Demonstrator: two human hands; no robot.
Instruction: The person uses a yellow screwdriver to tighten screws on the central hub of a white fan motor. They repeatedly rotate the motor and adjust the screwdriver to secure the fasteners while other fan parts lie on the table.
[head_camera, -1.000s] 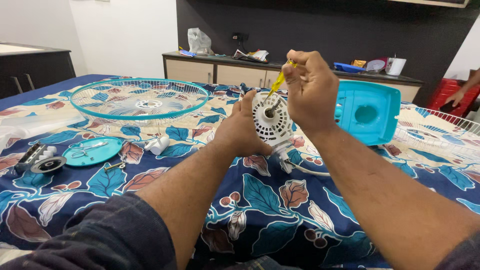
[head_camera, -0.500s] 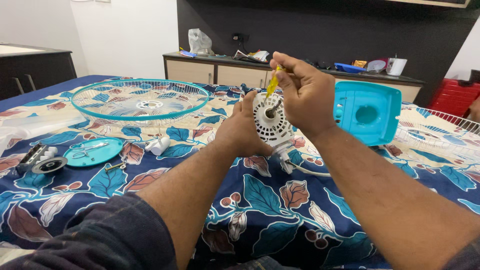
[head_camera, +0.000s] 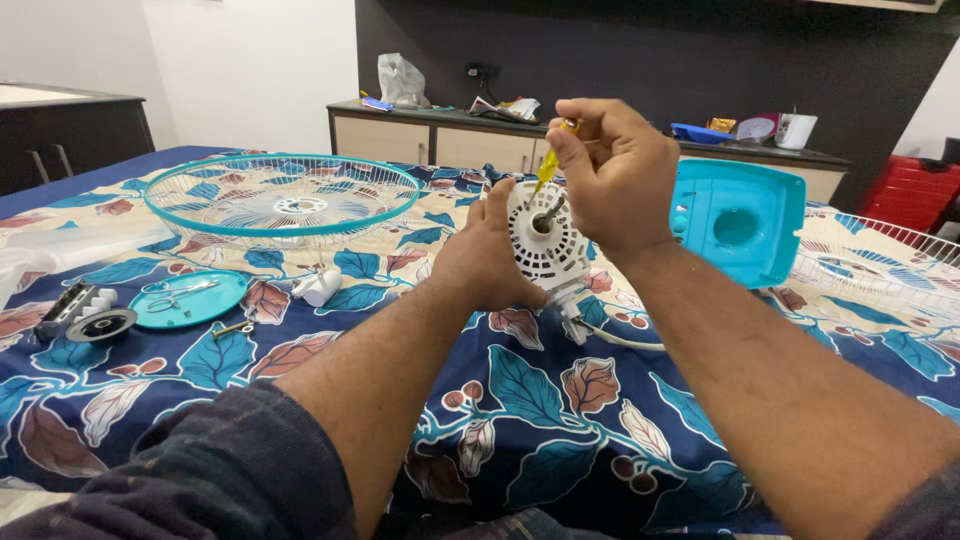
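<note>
My left hand (head_camera: 488, 260) grips a white round fan motor (head_camera: 545, 243), holding it upright above the bed with its shaft facing me. My right hand (head_camera: 615, 175) is closed on a small yellow-handled screwdriver (head_camera: 547, 170), whose tip points down at the upper face of the motor. A white cable (head_camera: 615, 340) trails from the motor onto the blue floral bedsheet (head_camera: 520, 400).
A teal wire fan guard (head_camera: 282, 198) lies at the back left, a second wire guard (head_camera: 880, 262) at the right. A teal fan housing (head_camera: 738, 222) stands behind my right arm. A teal round cap (head_camera: 188, 298), a black ring (head_camera: 100, 325), a switch block (head_camera: 72, 303) and a white piece (head_camera: 322, 287) lie at the left.
My right hand has shifted slightly left and lower with the screwdriver, turning it against the motor. The left hand keeps the motor in place.
</note>
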